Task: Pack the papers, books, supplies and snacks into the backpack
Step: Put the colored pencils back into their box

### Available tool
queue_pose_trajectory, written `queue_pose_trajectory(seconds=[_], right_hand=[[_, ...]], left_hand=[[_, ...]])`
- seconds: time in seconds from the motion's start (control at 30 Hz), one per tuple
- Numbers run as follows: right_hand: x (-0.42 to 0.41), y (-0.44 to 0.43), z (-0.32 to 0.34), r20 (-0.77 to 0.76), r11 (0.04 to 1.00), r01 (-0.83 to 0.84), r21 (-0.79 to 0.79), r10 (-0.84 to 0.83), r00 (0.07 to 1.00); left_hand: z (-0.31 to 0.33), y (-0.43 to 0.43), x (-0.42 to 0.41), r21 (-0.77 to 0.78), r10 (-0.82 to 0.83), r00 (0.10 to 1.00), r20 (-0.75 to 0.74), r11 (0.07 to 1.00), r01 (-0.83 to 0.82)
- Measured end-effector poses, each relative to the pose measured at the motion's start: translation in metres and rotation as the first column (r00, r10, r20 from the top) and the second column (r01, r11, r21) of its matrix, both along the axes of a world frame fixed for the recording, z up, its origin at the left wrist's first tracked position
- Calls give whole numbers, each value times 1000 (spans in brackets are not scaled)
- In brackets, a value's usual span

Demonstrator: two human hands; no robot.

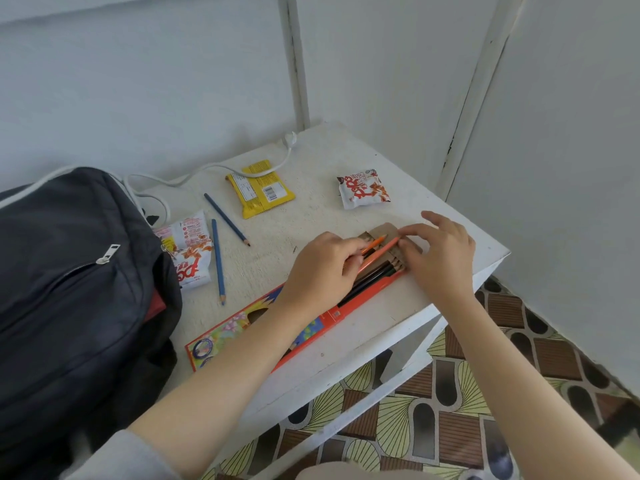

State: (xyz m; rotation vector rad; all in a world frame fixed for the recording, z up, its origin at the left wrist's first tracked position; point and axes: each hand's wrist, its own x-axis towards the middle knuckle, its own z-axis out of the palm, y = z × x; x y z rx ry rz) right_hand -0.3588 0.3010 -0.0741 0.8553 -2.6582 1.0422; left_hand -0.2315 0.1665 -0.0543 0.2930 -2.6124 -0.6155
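A person slots two orange pencils (378,254) into an open coloured-pencil box (221,336) lying at the near edge of a white table (346,150). The left hand (322,268) pinches the pencils with curled fingers, while the right hand (440,258) closes thumb and forefinger on the cardboard flap at the box's far end. The box already holds a row of dark pencils, points toward the flap. It sits so close to the table edge that a hard push could tip it, spilling the pencils onto the patterned floor (450,427) below. A pencil forced in at an angle could also jam or tear the flap. Two blue pencils (218,261) lie loose to the left, easily forgotten. Left again stands the dark backpack (69,271), its front pocket zipped. A red edge shows at the main opening; the other contents are hidden. A white-and-red snack packet (188,251) leans against it, with a yellow snack packet (259,188) and another white-and-red packet (363,188) further back, all unpacked.
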Motion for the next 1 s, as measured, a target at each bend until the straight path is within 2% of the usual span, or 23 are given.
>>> queue_pose_trajectory(seconds=[0.13,0.3,0.37,0.47,0.53,0.73,0.9,1.0], right_hand=[[5,1,-1,-41,1000,-21,-1,21,999],[21,2,-1,-95,988,-155,-12,153,984],[25,0,0,-101,986,-158,48,163,981],[31,-2,-1,-114,956,-165,243,197,974],[34,-1,0,-124,942,-164,293,207,970],[33,-3,23,-81,964,-184,194,202,976],[35,-45,48,-125,948,-261,182,286,950],[42,-85,51,-139,925,-344,162,367,920]], left_hand=[[-2,1,14,-100,-6,999,-49,995,1],[-5,-3,22,-131,-3,995,-103,991,-11],[-4,-5,22,-134,6,994,-113,991,-21],[-5,-5,23,-115,13,993,-120,993,-27],[-6,-7,24,-100,11,994,-109,995,-22],[2,-11,32,-82,4,997,-80,997,-11],[22,-51,48,-183,66,988,143,982,-39],[35,-87,64,-234,174,906,385,968,-86]])
